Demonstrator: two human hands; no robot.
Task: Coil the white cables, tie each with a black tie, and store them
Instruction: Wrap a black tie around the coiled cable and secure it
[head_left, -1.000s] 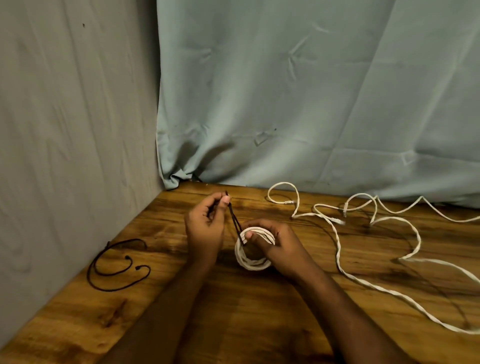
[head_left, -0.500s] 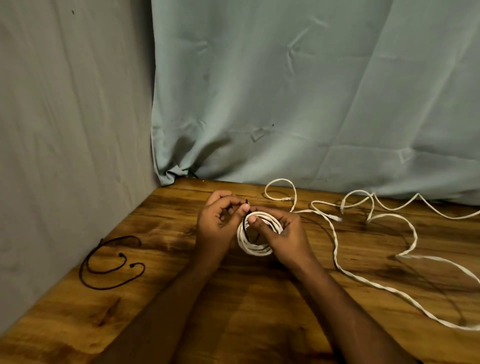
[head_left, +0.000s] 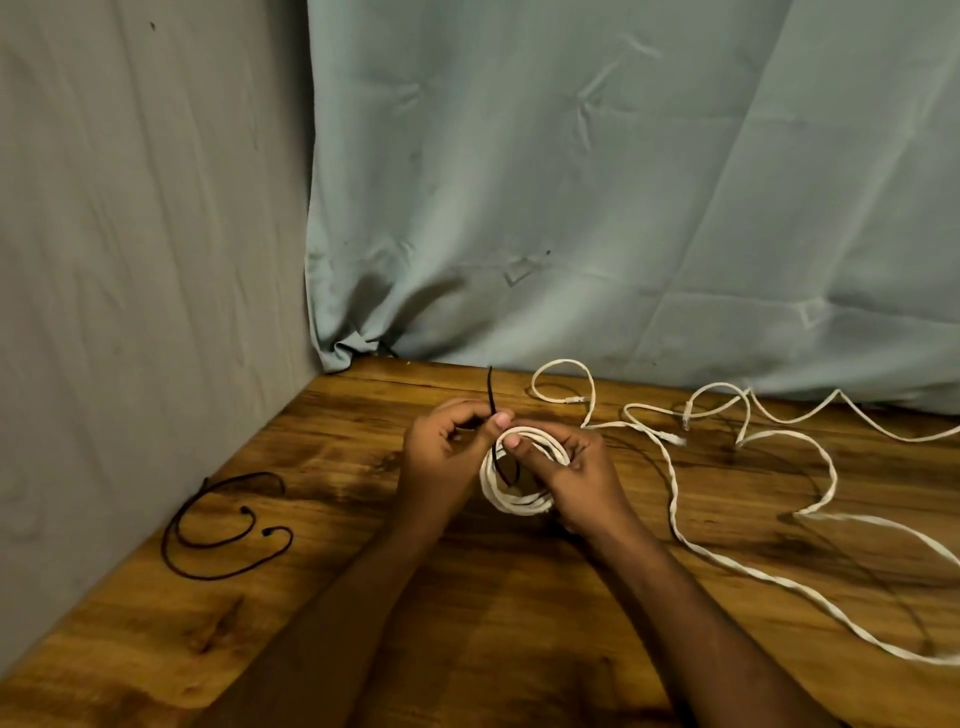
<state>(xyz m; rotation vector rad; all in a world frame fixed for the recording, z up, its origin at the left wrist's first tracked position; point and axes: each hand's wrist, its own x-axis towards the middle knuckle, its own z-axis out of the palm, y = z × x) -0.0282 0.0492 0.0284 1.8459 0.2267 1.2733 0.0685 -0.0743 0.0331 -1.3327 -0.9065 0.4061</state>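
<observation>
A small coil of white cable (head_left: 506, 496) sits between my hands above the wooden table. My right hand (head_left: 576, 478) grips the coil's right side, thumb pressed on its top. My left hand (head_left: 441, 457) pinches a black tie (head_left: 491, 395) between thumb and fingers; one end of the tie sticks up past the fingertips and the rest runs down through the coil's middle. Two more black ties (head_left: 218, 525) lie curled on the table at the left. Loose white cables (head_left: 727, 441) sprawl over the right of the table.
The wooden table (head_left: 467, 649) meets a grey wall (head_left: 130, 260) on the left and a pale blue curtain (head_left: 623, 208) at the back. The loose cables' plug ends lie near the curtain.
My left hand moved in close to the coil and re-gripped the black tie, whose free end now points up. Both hands and the coil shifted slightly toward the curtain.
</observation>
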